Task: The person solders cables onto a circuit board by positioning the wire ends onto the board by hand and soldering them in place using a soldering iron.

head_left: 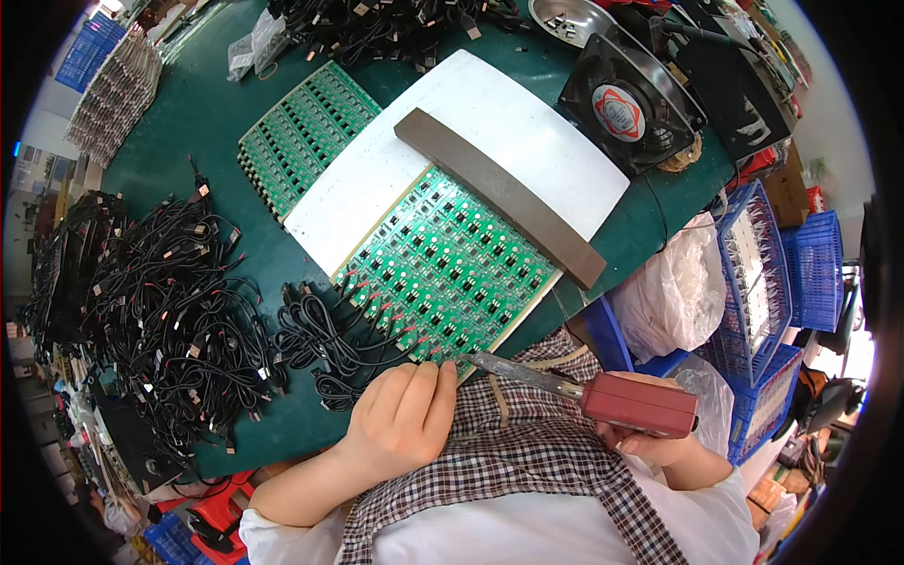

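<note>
A green circuit board panel (452,254), covered with rows of small parts, lies on a white board (490,104). A brown bar (499,193) rests across its far edge. At the panel's near corner my left hand (405,410) is closed in a pinch; what is between its fingertips is too small to make out. My right hand (650,444) grips a soldering gun (638,405) with a dark red body. The gun's metal tip points left and meets the panel's near edge beside my left fingertips. Red wire ends of black cables (325,334) lie along the panel's left edge.
A large heap of black cables (179,320) covers the left of the green table. More circuit panels (306,132) are stacked behind the white board. A black fan (626,104) and a metal bowl (573,19) stand far right. Blue crates (753,282) stand right of the table.
</note>
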Tool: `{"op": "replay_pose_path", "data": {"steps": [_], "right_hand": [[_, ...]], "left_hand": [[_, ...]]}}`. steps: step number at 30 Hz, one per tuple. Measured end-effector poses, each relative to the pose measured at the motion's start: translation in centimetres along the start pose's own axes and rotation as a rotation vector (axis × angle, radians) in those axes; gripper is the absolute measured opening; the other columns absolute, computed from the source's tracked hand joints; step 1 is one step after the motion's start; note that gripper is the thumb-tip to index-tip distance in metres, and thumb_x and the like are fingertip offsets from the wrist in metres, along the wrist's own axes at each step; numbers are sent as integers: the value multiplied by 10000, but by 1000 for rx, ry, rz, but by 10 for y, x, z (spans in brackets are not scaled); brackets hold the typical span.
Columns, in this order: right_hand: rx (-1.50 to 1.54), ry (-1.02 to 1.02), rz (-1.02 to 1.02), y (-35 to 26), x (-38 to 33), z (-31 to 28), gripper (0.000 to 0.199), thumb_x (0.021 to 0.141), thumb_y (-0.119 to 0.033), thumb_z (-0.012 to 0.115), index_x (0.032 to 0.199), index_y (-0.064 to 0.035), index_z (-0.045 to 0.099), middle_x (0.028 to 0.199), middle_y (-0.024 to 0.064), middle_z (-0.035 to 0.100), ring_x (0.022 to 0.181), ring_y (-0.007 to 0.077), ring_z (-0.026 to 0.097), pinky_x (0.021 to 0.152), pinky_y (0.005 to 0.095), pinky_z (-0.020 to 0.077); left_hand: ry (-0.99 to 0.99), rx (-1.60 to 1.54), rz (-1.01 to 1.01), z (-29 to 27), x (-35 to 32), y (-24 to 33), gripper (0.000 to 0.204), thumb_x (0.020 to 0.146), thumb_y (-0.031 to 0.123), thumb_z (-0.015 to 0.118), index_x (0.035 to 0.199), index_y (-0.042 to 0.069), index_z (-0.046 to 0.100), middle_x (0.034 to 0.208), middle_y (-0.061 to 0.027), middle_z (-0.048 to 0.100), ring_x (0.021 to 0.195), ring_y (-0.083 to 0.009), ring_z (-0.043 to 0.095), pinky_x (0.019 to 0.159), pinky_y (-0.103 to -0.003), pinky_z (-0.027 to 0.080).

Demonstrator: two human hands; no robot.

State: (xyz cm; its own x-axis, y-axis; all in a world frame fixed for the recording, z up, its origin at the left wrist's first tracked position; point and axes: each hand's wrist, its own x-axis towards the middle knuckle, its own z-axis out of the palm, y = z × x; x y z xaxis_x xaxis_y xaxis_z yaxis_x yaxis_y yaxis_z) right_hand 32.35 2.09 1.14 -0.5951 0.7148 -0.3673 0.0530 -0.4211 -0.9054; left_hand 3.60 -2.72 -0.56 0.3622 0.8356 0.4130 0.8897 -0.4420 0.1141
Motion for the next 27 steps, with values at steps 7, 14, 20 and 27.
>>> {"op": "replay_pose_path", "data": {"steps": [7, 14, 20, 27], "right_hand": [[-66, 10, -78, -1, 5, 3, 704, 675, -207, 802, 1243, 54, 478, 916, 89, 680, 599, 75, 589, 561, 199, 482], [-276, -67, -146, 0, 5, -5, 715, 660, -249, 805, 1230, 48, 494, 960, 96, 680, 636, 101, 622, 614, 210, 500], [-256, -52, -141, 3, 5, -5, 730, 651, -271, 810, 1224, 54, 496, 1028, 119, 668, 737, 148, 666, 679, 238, 515], [-94, -8, -25, 0, 2, -2, 721, 683, -257, 800, 1234, 74, 475, 949, 120, 679, 577, 85, 579, 561, 200, 471]], "left_hand": [[-48, 90, -11, -2, 3, 4, 221, 661, 43, 625, 863, -44, 638, 814, -110, 565, 722, -219, 565, 602, -286, 487], [-113, 126, 6, -6, 6, 8, 172, 701, 29, 620, 843, -70, 621, 783, -118, 561, 714, -212, 556, 620, -278, 489], [-118, 117, 52, -4, 6, 5, 167, 703, 25, 620, 841, -69, 620, 776, -114, 554, 716, -206, 550, 620, -271, 490], [-109, 117, 33, -4, 6, 4, 167, 692, 20, 621, 836, -64, 622, 777, -113, 554, 718, -205, 552, 621, -271, 491]]}}
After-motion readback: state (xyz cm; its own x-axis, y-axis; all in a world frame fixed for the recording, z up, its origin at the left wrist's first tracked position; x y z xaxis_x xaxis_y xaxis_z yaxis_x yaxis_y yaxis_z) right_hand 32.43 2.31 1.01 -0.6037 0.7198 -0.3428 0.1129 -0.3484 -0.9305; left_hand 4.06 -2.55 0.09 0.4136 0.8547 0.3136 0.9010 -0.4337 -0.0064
